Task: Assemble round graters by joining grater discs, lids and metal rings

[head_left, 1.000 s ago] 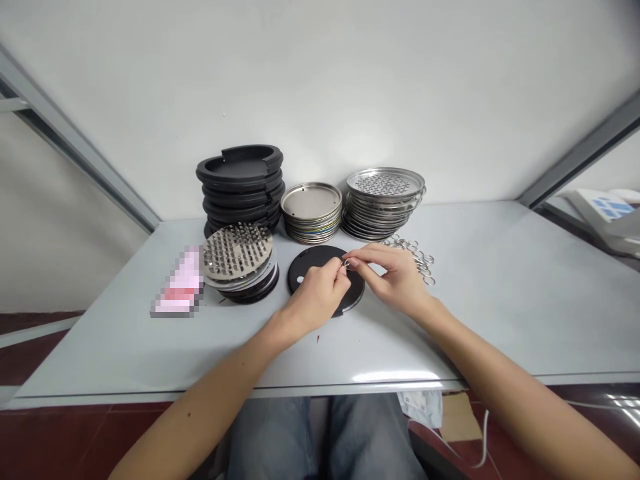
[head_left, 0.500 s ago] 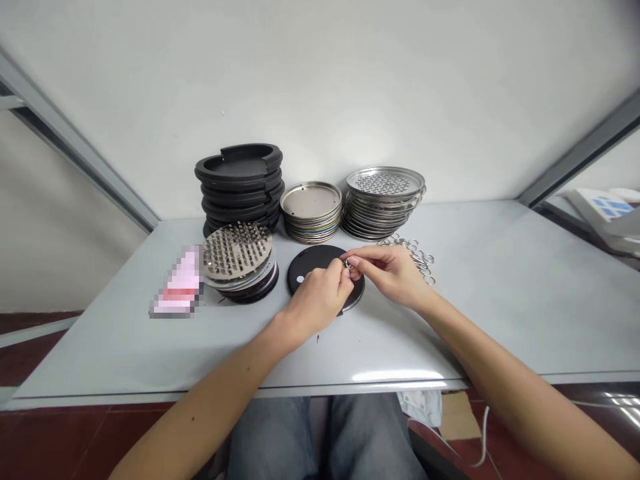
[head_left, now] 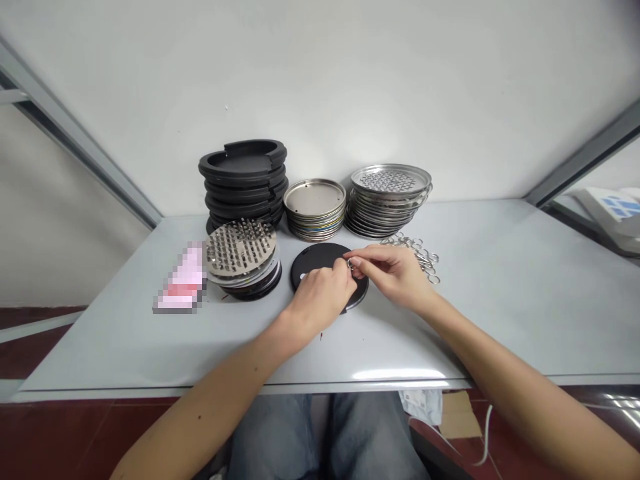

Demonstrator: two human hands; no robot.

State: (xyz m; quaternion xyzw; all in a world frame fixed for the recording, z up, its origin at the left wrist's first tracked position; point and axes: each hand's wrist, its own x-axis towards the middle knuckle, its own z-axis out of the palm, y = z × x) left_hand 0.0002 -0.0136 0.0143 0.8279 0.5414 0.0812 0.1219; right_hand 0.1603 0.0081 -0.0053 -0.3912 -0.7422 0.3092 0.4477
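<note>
A small metal ring (head_left: 351, 264) sits between my two hands, above the right part of a round black disc (head_left: 313, 257) that lies on the table. My right hand (head_left: 393, 273) pinches the ring between thumb and forefinger. My left hand (head_left: 323, 293) is closed, its fingertips at the ring's left side and its wrist across the disc's near edge. A pale round spot on the disc is partly covered by my left hand. Just behind my right hand lies a pile of similar metal rings (head_left: 431, 259), some hidden by that hand.
Behind the disc stand stacks of thick black round trays (head_left: 243, 179), shallow metal pans (head_left: 315, 198) and perforated metal plates (head_left: 390, 180). To the left are a stack topped by a studded metal disc (head_left: 241, 248) and a blurred-out pink item (head_left: 183, 280), on the grey table (head_left: 525, 293).
Both hands stay together at the ring, with only a slight shift of the fingers; my left hand covers more of the disc's pale spot. The whole view has shifted slightly.
</note>
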